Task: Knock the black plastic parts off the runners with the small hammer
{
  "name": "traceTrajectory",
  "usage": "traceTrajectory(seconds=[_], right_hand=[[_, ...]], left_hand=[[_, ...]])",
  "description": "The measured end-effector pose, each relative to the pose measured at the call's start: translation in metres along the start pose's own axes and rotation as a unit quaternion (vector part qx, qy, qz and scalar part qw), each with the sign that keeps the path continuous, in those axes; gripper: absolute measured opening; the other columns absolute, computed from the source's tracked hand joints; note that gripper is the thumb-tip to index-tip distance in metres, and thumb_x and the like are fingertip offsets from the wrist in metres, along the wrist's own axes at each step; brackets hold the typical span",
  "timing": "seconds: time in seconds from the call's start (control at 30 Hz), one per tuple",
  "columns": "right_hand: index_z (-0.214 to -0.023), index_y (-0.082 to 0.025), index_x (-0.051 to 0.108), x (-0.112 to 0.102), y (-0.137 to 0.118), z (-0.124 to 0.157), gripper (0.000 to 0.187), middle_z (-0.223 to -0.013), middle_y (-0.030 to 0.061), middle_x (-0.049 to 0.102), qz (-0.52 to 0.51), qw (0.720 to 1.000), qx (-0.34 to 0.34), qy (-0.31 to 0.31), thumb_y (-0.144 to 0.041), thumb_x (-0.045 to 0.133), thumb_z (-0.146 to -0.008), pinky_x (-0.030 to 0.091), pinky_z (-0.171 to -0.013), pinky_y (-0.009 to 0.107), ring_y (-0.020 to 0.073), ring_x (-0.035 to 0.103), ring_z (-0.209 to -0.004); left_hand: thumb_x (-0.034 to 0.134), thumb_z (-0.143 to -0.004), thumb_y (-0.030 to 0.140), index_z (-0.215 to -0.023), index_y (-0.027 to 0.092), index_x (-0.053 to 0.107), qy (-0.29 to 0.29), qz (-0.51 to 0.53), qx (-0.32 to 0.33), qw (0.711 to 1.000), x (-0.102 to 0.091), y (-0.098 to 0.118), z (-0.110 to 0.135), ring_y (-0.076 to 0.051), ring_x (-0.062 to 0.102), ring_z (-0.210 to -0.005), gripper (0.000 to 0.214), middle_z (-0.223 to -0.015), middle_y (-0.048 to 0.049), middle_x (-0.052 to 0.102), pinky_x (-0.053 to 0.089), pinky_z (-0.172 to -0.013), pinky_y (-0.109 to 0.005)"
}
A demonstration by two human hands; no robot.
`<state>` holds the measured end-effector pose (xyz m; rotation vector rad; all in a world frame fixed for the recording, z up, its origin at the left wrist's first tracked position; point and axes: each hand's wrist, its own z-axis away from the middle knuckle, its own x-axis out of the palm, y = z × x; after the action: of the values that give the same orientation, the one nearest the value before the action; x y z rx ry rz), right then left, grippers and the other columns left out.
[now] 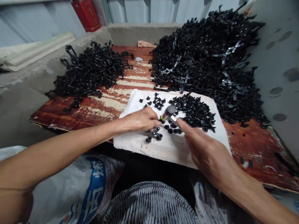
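My left hand [140, 119] rests on a white foam pad [140, 146], its fingers closed on a black cross-shaped plastic part [154, 134] that lies on the pad. My right hand [203, 149] grips a small hammer [168, 113]; the hammer's head hovers just above the part. Around the hammer, small black round caps [193, 110] lie heaped and scattered across the pad.
The pad sits on a worn red wooden board [105, 104]. A big heap of black plastic parts [210, 59] fills the right back, a smaller heap [90, 70] the left back. A grey wall [277, 77] stands at right. White printed sacks [77, 189] lie below.
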<state>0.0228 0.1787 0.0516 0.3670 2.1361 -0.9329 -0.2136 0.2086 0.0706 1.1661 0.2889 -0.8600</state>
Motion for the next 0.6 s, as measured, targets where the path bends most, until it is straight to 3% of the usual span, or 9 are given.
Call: traceTrajectory(seconds=[0.03, 0.17, 0.33, 0.43, 0.53, 0.6], right_hand=[[-0.141, -0.028, 0.054, 0.002, 0.001, 0.000, 0.051, -0.082, 0.0051, 0.069, -0.004, 1.000, -0.002, -0.024, -0.015, 0.046, -0.092, 0.060, -0.065, 0.035, 0.0197, 0.067, -0.067], [-0.142, -0.023, 0.053, 0.006, 0.004, -0.001, 0.051, -0.090, 0.0079, 0.071, -0.001, 1.000, 0.008, 0.013, -0.014, 0.044, -0.092, 0.059, -0.069, 0.035, 0.0194, 0.068, -0.069], [-0.129, -0.016, 0.059, 0.004, -0.001, -0.016, 0.041, -0.084, 0.0074, 0.070, -0.049, 0.996, 0.061, -0.038, -0.023, 0.044, -0.093, 0.055, -0.064, 0.034, 0.0184, 0.063, -0.065], [-0.107, -0.017, 0.064, 0.006, -0.007, -0.033, 0.027, -0.077, 0.0034, 0.063, -0.148, 0.979, 0.137, -0.024, -0.033, 0.056, -0.087, 0.049, -0.063, 0.031, 0.0162, 0.056, -0.065], [-0.077, -0.020, 0.061, 0.013, -0.008, -0.044, 0.018, -0.061, -0.0025, 0.050, -0.216, 0.959, 0.170, -0.069, -0.038, 0.063, -0.080, 0.040, -0.050, 0.026, 0.0125, 0.046, -0.055], [-0.071, -0.020, 0.057, 0.019, -0.007, -0.045, 0.020, -0.055, -0.0050, 0.044, -0.249, 0.947, 0.183, -0.089, -0.038, 0.059, -0.081, 0.035, -0.044, 0.024, 0.0105, 0.040, -0.048]], left_hand=[[0.056, -0.082, 0.024, -0.052, 0.017, 0.054, 0.000, -0.001, -0.001, 1.000, 0.000, 0.000, 0.000, -0.007, 0.034, -0.040, 0.031, -0.045, 0.0034, 0.046, 0.021, -0.042, -0.024], [0.055, -0.083, 0.025, -0.053, 0.017, 0.054, -0.006, 0.004, 0.008, 1.000, 0.000, -0.003, 0.000, -0.007, 0.034, -0.040, 0.031, -0.046, 0.0039, 0.046, 0.021, -0.041, -0.024], [0.053, -0.085, 0.025, -0.054, 0.017, 0.051, -0.011, -0.005, 0.051, 0.999, 0.000, -0.001, 0.001, -0.007, 0.037, -0.042, 0.032, -0.049, 0.0032, 0.048, 0.025, -0.043, -0.023], [0.052, -0.085, 0.022, -0.054, 0.017, 0.046, -0.025, -0.041, 0.127, 0.991, -0.001, 0.009, 0.007, -0.007, 0.038, -0.045, 0.032, -0.051, 0.0039, 0.046, 0.026, -0.047, -0.022], [0.052, -0.084, 0.018, -0.056, 0.017, 0.043, -0.029, -0.090, 0.194, 0.976, -0.001, 0.016, 0.016, -0.006, 0.035, -0.046, 0.029, -0.050, 0.0060, 0.039, 0.023, -0.049, -0.023], [0.053, -0.084, 0.021, -0.057, 0.017, 0.046, -0.012, -0.114, 0.200, 0.973, 0.001, 0.015, 0.023, -0.006, 0.034, -0.047, 0.028, -0.050, 0.0063, 0.037, 0.022, -0.050, -0.024]])
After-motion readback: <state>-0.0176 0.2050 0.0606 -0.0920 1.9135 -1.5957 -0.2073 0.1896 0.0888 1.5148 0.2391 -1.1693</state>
